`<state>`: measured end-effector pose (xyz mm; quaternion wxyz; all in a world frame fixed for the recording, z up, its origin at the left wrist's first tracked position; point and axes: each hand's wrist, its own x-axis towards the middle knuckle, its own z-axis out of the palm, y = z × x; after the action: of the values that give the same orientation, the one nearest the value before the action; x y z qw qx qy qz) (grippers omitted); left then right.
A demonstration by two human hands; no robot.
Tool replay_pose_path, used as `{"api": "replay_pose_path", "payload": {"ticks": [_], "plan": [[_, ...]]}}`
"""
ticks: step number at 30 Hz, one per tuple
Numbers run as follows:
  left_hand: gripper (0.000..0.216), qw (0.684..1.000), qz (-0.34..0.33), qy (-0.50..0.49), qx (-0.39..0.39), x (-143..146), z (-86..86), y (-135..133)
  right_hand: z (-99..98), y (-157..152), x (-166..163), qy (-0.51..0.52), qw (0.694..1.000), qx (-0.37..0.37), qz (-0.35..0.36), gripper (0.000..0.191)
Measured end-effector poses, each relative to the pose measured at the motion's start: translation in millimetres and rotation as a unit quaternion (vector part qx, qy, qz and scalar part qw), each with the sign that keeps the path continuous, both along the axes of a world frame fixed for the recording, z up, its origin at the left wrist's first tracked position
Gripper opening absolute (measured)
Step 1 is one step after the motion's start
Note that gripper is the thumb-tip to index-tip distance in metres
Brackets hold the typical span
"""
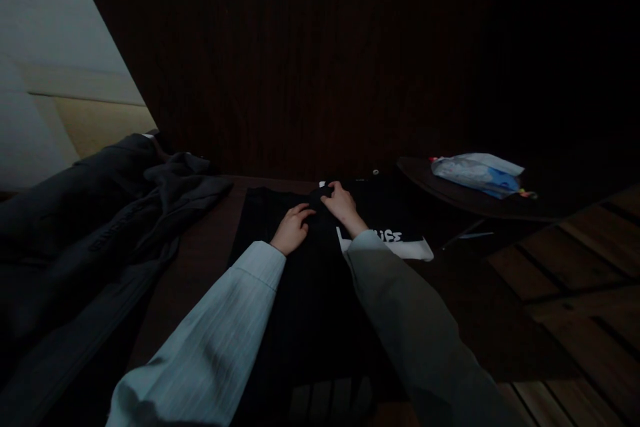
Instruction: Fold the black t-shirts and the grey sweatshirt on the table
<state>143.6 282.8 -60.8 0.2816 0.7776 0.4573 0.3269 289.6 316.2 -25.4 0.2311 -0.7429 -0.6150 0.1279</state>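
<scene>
A black garment [300, 307] with white lettering and a white band on its right part lies spread on a dark wooden surface. My left hand [293, 228] rests on the cloth near its far edge, fingers reaching to the right and thumb apart. Just right of it and slightly farther away, my right hand [344, 205] holds a dark fold of the cloth between thumb and fingers. A small white patch shows by those fingertips. The dim light hides most of the fabric's outline.
A dark grey garment [125, 213] lies heaped on the left. On a rounded dark shelf [420, 177] at the right sits a white and blue plastic packet [475, 172]. A tall dark wooden panel [310, 60] rises behind. Wooden slats [575, 267] show at lower right.
</scene>
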Motion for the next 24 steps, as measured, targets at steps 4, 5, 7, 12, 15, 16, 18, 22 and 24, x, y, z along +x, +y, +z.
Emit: {"api": "replay_pose_path", "payload": {"ticks": [4, 5, 7, 12, 15, 16, 18, 22, 24], "plan": [[0.045, 0.998, -0.013, -0.051, -0.024, -9.0, 0.5, 5.1, 9.1, -2.5, 3.5, -0.035, 0.998, 0.002, 0.056, 0.043], [0.043, 0.997, -0.015, -0.063, -0.030, -12.6, 0.4, 7.4, 12.0, -3.5, 3.0, -0.039, 0.997, 0.014, 0.067, 0.045], [0.041, 0.996, -0.014, -0.078, -0.040, -20.7, -0.1, 13.3, 17.3, -6.2, -0.7, -0.045, 0.994, 0.042, 0.089, 0.046], [0.037, 0.995, -0.010, -0.098, -0.034, -37.8, -0.7, 30.8, 17.9, -15.6, -27.3, -0.025, 0.975, 0.069, 0.210, 0.033], [0.031, 0.991, 0.007, -0.130, -0.034, -41.8, 0.1, 38.7, 9.1, -21.3, -45.7, -0.013, 0.954, 0.051, 0.295, 0.034], [0.029, 0.989, 0.015, -0.140, -0.038, -42.3, 0.4, 40.8, 5.5, -22.7, -50.3, -0.010, 0.950, 0.046, 0.309, 0.035], [0.026, 0.987, 0.029, -0.152, -0.043, -42.5, 0.4, 44.1, -2.3, -24.4, -56.6, 0.002, 0.948, 0.042, 0.314, 0.039], [0.020, 0.986, 0.049, -0.154, -0.029, -42.3, -2.1, 48.1, -21.1, -24.5, -61.0, -0.005, 0.954, 0.050, 0.296, 0.048], [0.017, 0.989, 0.056, -0.138, -0.014, -42.1, -3.4, 47.9, -30.5, -24.1, -61.8, -0.042, 0.956, 0.058, 0.283, 0.050]]}}
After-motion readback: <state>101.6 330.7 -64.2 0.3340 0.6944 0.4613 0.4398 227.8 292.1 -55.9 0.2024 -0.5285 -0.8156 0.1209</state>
